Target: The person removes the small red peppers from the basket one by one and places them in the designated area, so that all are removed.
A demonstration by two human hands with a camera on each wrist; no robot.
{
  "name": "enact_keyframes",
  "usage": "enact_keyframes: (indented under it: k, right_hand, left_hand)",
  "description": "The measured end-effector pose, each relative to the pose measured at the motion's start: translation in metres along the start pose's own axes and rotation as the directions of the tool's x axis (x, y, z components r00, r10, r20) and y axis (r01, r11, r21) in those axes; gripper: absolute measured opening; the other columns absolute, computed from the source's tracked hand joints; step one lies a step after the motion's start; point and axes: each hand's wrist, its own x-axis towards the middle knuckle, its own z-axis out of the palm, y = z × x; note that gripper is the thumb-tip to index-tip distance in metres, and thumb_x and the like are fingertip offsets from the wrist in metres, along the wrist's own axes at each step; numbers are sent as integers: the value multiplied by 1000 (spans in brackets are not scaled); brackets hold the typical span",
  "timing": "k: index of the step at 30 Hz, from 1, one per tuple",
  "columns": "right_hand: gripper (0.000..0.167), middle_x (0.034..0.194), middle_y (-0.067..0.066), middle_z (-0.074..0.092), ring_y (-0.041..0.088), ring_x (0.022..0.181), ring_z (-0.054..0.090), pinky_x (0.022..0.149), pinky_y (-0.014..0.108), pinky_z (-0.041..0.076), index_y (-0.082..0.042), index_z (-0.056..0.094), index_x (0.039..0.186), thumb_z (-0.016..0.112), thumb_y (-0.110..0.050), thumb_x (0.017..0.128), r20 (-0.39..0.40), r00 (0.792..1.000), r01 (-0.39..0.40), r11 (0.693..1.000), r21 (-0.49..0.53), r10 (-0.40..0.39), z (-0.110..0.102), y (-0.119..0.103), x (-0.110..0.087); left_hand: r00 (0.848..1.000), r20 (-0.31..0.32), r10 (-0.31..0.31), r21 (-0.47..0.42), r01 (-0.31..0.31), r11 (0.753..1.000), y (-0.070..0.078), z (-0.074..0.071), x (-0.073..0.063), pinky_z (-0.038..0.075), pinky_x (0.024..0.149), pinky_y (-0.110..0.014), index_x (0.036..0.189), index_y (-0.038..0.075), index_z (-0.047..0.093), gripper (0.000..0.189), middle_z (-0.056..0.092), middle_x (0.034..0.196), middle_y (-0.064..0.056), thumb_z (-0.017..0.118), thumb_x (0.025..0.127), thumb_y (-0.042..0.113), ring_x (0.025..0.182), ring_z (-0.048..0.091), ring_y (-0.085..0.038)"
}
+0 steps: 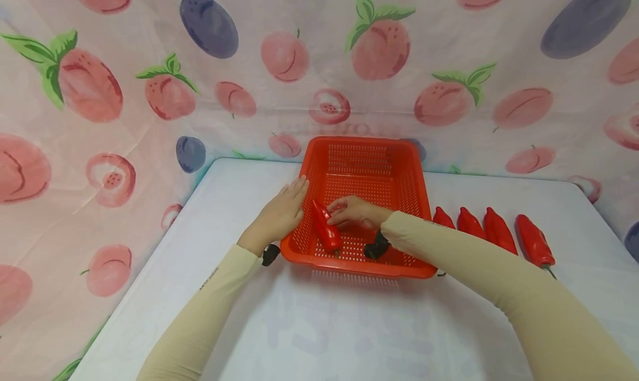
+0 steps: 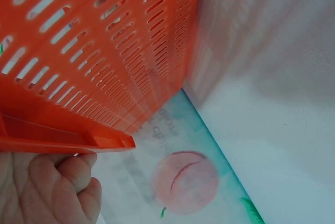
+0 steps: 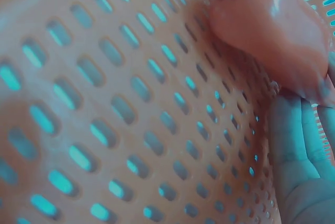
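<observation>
A red perforated plastic basket [image 1: 369, 267] stands at the back of the white table. Inside, along its left wall, lies a long red pepper [image 1: 326, 234] with its green stem toward the front. My right hand [image 1: 356, 212] reaches into the basket and pinches this pepper at its right side; in the right wrist view its fingertips [image 3: 288, 101] meet the end of the pepper [image 3: 272, 25]. My left hand [image 1: 279, 212] rests against the basket's left rim, fingers extended. In the left wrist view its fingers [image 2: 76, 174] touch the underside of the rim [image 2: 68, 144].
Several red peppers [image 1: 534, 239] lie in a row on the table [image 1: 349, 325] to the right of the basket, partly covered by the right sleeve [image 1: 464, 259]. A fruit-patterned cloth [image 1: 319, 37] hangs behind the table and along its left side. Small dark cameras sit under both wrists.
</observation>
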Motion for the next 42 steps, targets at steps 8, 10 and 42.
enact_keyframes:
  k: [8,10,42]
  right_hand:
    - [42,124,19,61,24,102,67,93,38,52,-1,55,126,64,-13,87,5,1000,17,1000,17,-17,0,2,3]
    - [44,124,18,62,24,103,66,93,38,52,-1,56,127,66,-16,87,2,1000,11,1000,-1,-11,1,1,4]
    - [49,124,16,61,25,105,63,93,37,53,-5,54,128,70,-11,82,-166,984,75,993,96,-58,-3,-11,4]
  left_hand:
    - [1000,2,2,-5,-2,1000,-2,1,0,14,121,-42,148,-2,20,58,16,158,-13,36,94,13,147,13,-24]
    - [1000,1,2,-8,-2,1000,-2,1,0,13,121,-42,148,-2,20,58,16,158,-13,36,94,13,147,14,-25]
    - [1000,-4,2,-10,-2,1000,-3,3,2,13,121,-42,148,-2,19,59,15,158,-13,37,95,14,147,13,-24]
